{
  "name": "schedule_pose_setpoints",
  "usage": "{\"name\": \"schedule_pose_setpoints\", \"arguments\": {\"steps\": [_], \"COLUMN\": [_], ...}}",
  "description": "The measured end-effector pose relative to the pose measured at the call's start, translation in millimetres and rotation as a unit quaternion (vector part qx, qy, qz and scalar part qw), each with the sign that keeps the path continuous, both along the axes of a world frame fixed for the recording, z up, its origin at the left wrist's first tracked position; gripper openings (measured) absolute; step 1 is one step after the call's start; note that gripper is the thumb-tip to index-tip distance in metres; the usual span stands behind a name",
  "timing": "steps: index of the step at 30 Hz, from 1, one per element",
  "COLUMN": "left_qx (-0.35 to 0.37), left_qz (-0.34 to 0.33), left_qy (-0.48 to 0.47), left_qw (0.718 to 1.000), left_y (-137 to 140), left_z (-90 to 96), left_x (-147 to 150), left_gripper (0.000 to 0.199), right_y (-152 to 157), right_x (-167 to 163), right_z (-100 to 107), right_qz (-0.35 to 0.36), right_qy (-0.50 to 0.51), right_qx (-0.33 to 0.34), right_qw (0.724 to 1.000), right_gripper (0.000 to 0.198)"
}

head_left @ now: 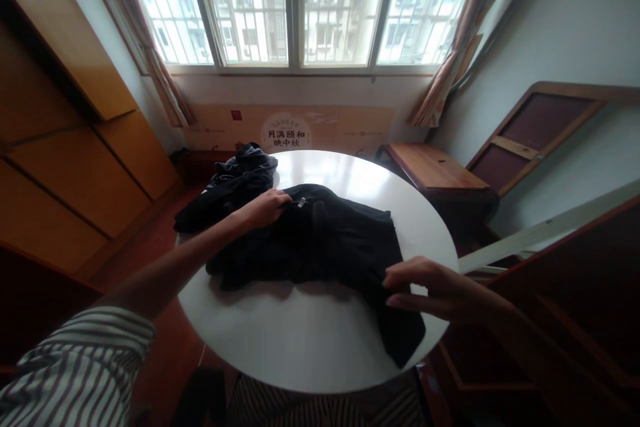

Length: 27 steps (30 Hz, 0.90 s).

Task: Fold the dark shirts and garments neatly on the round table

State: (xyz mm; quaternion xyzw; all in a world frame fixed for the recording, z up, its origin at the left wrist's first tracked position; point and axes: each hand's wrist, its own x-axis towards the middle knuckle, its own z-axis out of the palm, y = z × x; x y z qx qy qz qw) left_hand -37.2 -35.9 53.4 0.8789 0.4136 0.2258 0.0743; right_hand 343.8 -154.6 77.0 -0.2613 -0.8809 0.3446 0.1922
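Observation:
A black long-sleeved top (320,247) lies spread on a round white table (300,340), with a small white label (301,202) at its neckline. My left hand (267,207) pinches the fabric at the collar, just left of that label. Over the sleeve on the right is my right hand (425,285), its fingers bent and the thumb held apart from them. Dark cloth shows in the gap between; whether the fingertips touch the sleeve is hard to make out. That sleeve reaches down towards the table's near edge.
A heap of dark clothes (243,177) sits at the table's back left. Beyond the table stand a wooden-topped stool or bench (435,165) and a leaning framed panel (535,137) on the right. Wooden cabinets (75,180) line the left side, and windows (295,7) face me.

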Motion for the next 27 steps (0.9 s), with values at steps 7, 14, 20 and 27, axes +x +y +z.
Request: {"name": "schedule_pose_setpoints", "arguments": {"steps": [7, 14, 20, 27], "left_qx": [0.004, 0.130, -0.155, -0.339], "left_qz": [-0.149, 0.006, 0.047, -0.017], "left_qy": [-0.237, -0.260, -0.143, -0.256], "left_qw": [0.960, 0.957, 0.976, 0.905], "left_y": [-31.4, -83.6, -151.1, -146.5], "left_z": [53.8, 65.8, 44.9, 5.2], "left_x": [27.3, 57.8, 23.2, 63.5], "left_gripper": [0.020, 0.039, 0.043, 0.046], "right_y": [62.6, 94.4, 84.3, 91.5], "right_x": [-56.1, -120.0, -108.6, -124.4], "right_z": [24.4, 12.2, 14.2, 47.2], "right_qz": [-0.099, 0.142, -0.005, -0.129], "right_qy": [0.164, 0.150, 0.301, 0.509], "right_qx": [0.032, -0.147, -0.125, -0.209], "right_qw": [0.981, 0.967, 0.945, 0.825], "right_gripper": [0.057, 0.049, 0.034, 0.025]}}
